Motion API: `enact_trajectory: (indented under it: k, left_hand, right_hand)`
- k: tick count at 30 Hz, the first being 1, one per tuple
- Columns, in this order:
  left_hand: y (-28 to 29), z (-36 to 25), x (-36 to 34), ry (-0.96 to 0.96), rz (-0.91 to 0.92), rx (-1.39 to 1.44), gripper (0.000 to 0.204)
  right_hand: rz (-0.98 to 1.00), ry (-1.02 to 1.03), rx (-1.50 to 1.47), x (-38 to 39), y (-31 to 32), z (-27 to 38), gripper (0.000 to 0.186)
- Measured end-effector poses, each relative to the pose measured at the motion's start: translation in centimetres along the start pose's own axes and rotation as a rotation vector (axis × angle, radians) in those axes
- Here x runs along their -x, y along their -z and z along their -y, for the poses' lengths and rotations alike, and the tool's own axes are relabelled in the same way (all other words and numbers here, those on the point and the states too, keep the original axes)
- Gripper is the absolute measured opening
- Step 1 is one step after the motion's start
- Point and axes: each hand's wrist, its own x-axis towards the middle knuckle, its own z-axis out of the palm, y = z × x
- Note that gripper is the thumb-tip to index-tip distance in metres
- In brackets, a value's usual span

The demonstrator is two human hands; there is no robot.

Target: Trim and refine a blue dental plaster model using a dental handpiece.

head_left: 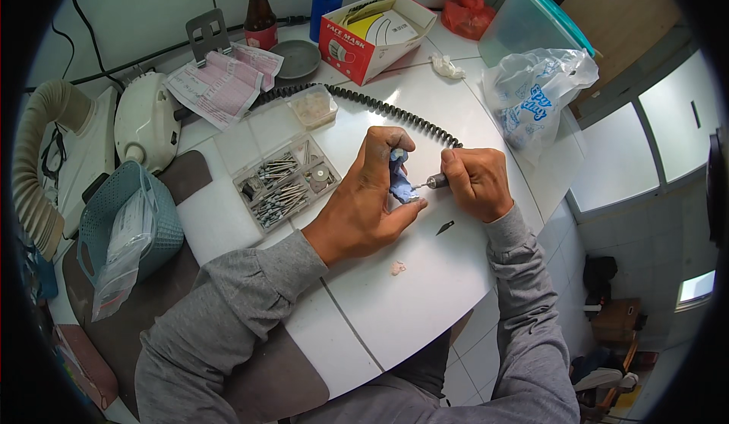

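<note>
Above the white table [395, 310], I log: left hand [353, 215], pinching a blue piece [399, 184]; right hand [480, 185], gripping a handpiece [437, 181], its bit [421, 186] at the piece's edge; on the table, one small blade [445, 228] and a box [304, 208] of burs [279, 202].

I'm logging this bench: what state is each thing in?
Blue dental cast: held in left hand
Rotary handpiece: held in right hand, tip at the cast; whether running, can't tell
Bur case: lid open
Small dark blade: lying loose
Red-and-white carton: open
Brown bottle: capped, upright
Teal-lidded container: lid on
</note>
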Motion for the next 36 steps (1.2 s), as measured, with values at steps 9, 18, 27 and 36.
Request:
enact_trajectory:
  k: [9,18,27,36]
  left_hand:
    - [0.01,-0.09,0.06,0.013,0.014,0.011,0.078]
    - [-0.11,0.15,0.1,-0.013,0.003,0.004,0.079]
    - [-0.08,0.05,0.1,-0.014,-0.003,-0.006,0.079]
    - [-0.08,0.12,0.07,-0.001,-0.006,-0.009,0.08]
  right_hand:
    - [-0.002,0.005,0.012,0.03,-0.08,-0.05,0.055]
    - [0.0,0.005,0.013,0.07,-0.09,-0.05,0.055]
    - [-0.005,-0.004,0.003,0.08,-0.08,-0.06,0.055]
    - [0.001,-0.001,0.013,0.09,-0.01,-0.06,0.055]
